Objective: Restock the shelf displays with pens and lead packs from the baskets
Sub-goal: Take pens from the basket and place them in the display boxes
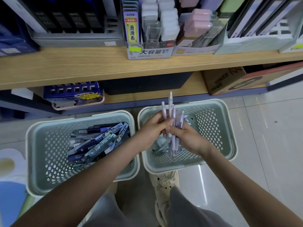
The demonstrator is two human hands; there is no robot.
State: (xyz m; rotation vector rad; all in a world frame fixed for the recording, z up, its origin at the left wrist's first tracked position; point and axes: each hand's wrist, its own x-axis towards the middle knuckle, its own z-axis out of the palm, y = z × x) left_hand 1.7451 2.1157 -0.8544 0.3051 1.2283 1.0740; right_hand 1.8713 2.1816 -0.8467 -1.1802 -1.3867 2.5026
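Observation:
Both my hands meet over the right green basket on the floor. My left hand and my right hand together grip a bundle of several pale purple pens, tips pointing down into the basket. A few pale items lie on that basket's bottom. The left green basket holds several dark lead packs. On the wooden shelf above stand a pen display with clear slots and a grey display of black lead packs.
A pink and purple display and a tray with flat items stand to the right on the shelf. Below it sit a blue display box, a dark bin and a cardboard box. My shoe is by the baskets.

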